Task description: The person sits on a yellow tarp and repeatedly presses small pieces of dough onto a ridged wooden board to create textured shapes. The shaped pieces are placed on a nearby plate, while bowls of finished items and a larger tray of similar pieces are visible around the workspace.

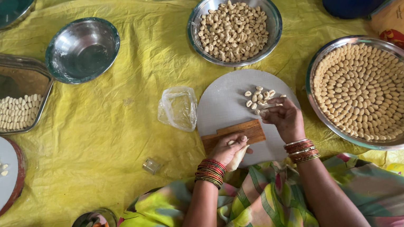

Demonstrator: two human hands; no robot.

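Wooden ridged comb (234,134) lies crosswise under left hand (230,150), fingers curled pressing a dough piece (231,142); right hand (283,117) pinches at pile (259,97) just beyond.

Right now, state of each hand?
Left hand: curled shut on a small pale dough piece, pressing it on the ridged wooden comb board.
Right hand: fingers pinched at loose pale dough pieces; grip cannot be told.

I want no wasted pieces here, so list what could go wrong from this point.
1. The left hand presses a small dough piece on the ridged wooden comb; pressing too hard may flatten or tear it.
2. The loose pile of small pale dough pieces under the right hand could be swept off the round grey board.
3. The crumpled clear plastic bag lies at the board's edge and may snag pieces.
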